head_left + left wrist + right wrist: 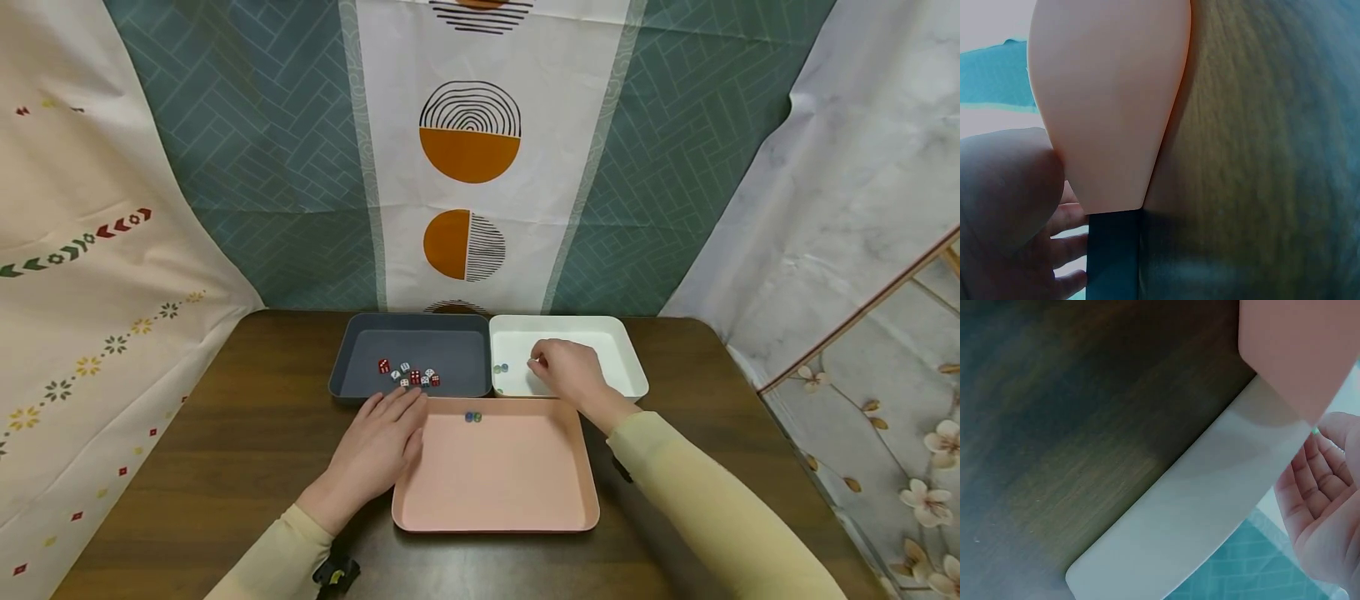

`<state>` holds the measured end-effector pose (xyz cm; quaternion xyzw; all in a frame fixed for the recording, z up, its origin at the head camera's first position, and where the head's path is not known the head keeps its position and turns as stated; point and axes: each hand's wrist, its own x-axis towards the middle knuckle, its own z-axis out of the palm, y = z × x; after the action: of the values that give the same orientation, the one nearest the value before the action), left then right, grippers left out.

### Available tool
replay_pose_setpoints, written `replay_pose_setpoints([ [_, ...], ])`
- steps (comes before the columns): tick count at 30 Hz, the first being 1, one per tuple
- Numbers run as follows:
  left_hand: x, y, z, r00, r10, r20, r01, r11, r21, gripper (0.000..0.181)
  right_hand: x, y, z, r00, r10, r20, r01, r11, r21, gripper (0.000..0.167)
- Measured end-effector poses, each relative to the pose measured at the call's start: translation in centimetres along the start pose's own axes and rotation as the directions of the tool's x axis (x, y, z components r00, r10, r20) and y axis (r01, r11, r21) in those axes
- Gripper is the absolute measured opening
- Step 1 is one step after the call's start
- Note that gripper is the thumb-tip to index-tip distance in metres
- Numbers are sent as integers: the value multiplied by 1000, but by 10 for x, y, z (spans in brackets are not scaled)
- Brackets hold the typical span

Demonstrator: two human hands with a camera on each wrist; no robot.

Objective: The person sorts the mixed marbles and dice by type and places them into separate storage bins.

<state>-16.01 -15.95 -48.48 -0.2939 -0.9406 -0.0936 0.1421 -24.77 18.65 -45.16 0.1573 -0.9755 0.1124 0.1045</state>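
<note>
My right hand [572,371] is over the white tray [626,354], thumb and fingertips together. A small greenish marble [1315,430] shows as a speck between them in the right wrist view, mostly hidden. Left of that hand, a few clear greenish marbles [501,367] lie in the white tray. Two blue and green marbles [472,417] sit side by side near the far edge of the pink tray [495,475]. My left hand [382,442] rests at the pink tray's far left corner, fingers extended toward the dark grey tray [450,333]. It holds nothing.
Several red and white dice [415,377] lie in the dark grey tray. The three trays touch each other on a brown wooden table [247,433]. Patterned cloths [300,167] hang behind the table and at both sides.
</note>
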Motion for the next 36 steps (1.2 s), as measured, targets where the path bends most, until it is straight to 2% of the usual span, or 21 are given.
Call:
replay_pose_setpoints([
  [10,0,0,1,1000,4,-7,-4,1000,-10,50,17,4,15,995,32,95,-31,999,-10,10],
  [21,0,-2,3,1000,9,-14,-9,1000,-4,50,26,2,26,993,36,113,-35,999,-7,10],
  [36,-1,-1,1,1000,-4,6,4,1000,1,51,33,0,33,991,49,128,-49,999,-9,13],
])
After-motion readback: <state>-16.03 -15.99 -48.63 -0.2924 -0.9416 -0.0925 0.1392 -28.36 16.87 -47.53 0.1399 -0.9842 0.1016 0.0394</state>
